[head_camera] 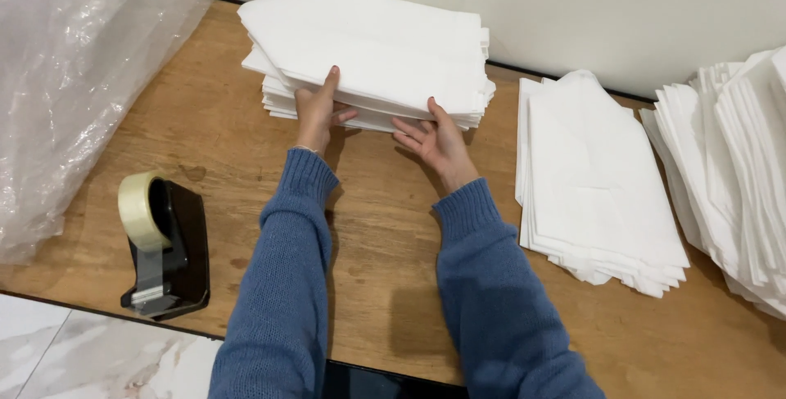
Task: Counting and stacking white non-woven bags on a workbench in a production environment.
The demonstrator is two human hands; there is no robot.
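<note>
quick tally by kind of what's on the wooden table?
White folded-sheet stacks: 3 — stack under both hands, middle stack, stack at the right edge
Tape dispenser: 1
Clear plastic sheeting: 1
Total: 5

The left hand and the right hand grip the front edge of the first stack.

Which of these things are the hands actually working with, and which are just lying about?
In use:
- left hand
- right hand
- stack of white folded sheets, gripped at its near edge

Lying about:
- second white stack
- fanned white pile at the right
- tape dispenser
- clear plastic wrap
- wooden table
</note>
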